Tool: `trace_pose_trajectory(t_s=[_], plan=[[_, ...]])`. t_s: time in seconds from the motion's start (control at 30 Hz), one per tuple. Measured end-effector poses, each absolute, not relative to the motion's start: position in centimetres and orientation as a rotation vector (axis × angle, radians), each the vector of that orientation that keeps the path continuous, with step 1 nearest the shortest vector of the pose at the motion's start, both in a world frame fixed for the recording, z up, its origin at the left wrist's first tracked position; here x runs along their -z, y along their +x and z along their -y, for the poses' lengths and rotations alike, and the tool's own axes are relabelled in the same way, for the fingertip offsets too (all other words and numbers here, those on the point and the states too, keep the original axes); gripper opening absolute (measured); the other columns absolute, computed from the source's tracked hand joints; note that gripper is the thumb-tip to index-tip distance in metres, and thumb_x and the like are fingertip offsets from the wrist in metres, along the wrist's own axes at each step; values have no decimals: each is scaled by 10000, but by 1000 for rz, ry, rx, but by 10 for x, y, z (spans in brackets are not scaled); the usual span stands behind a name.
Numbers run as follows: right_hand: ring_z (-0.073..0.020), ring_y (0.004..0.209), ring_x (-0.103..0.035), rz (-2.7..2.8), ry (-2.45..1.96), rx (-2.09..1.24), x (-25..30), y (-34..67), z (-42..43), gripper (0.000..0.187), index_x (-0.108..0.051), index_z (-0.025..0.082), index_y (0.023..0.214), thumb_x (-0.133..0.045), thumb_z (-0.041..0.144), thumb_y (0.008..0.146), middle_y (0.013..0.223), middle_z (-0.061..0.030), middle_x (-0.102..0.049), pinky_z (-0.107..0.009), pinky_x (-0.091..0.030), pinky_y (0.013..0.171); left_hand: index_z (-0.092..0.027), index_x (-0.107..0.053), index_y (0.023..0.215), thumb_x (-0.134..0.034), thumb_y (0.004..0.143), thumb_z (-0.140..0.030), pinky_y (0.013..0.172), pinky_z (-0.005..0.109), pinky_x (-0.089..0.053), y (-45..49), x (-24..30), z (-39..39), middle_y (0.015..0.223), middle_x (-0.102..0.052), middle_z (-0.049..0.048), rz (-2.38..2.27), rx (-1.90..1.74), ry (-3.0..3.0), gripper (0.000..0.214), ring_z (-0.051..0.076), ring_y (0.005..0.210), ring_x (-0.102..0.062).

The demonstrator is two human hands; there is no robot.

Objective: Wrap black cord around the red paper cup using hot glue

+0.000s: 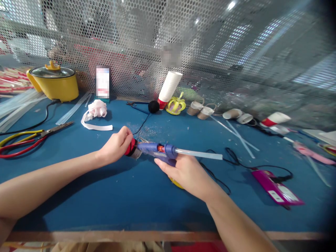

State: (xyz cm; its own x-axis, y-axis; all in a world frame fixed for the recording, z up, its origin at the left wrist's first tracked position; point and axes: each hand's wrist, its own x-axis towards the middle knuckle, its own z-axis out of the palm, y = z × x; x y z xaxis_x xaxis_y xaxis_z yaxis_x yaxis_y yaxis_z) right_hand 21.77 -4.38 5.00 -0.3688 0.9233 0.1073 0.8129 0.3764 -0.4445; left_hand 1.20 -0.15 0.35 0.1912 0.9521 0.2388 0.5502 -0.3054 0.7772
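Note:
My right hand (183, 173) grips a blue glue gun (160, 150) held sideways, its nozzle pointing left and a clear glue stick (199, 154) sticking out of its back to the right. My left hand (117, 144) is closed around a small red and black object (130, 147) that I cannot name. The gun's nozzle meets this object just above the blue table (105, 196). A bit of yellow shows under my right hand.
Red and yellow scissors (28, 140) lie at the left, a yellow pot (54, 82) behind them. A white ribbon (96, 112), stacked paper cups (169, 87), a yellow crown (175, 105), loose cups, glue sticks and a magenta box (275, 187) with a black cord surround the hands. Perforated metal screen behind.

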Motion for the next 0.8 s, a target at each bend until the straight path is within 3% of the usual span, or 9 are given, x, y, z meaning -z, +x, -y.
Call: trace_pose_trajectory(t_s=[0.33, 0.63, 0.8], plan=[[-143, 456, -536, 2190, -1460, -635, -47, 218, 33, 202, -591, 162, 748, -512, 343, 789, 473, 14, -553, -254, -422, 489, -197, -385, 759, -339, 853, -265, 509, 222, -351, 12, -3, 4, 581, -489, -35, -1360, -994, 1987, 125, 111, 524, -473], [-101, 335, -472, 2094, -1470, -789, -46, 213, 25, 177, -533, 166, 658, -523, 301, 771, 383, 42, -489, -222, -401, 414, -203, -376, 769, -325, 862, -276, 507, 226, -346, 12, -3, 6, 546, -458, -47, -1331, -977, 2004, 128, 111, 496, -455], [-84, 330, -448, 1906, -1454, -1072, -45, 218, 18, 209, -506, 164, 681, -567, 354, 745, 412, 47, -497, -211, -388, 380, -200, -380, 770, -333, 859, -276, 514, 226, -344, 12, -4, 5, 554, -452, -48, -1345, -975, 1999, 126, 109, 505, -446]])
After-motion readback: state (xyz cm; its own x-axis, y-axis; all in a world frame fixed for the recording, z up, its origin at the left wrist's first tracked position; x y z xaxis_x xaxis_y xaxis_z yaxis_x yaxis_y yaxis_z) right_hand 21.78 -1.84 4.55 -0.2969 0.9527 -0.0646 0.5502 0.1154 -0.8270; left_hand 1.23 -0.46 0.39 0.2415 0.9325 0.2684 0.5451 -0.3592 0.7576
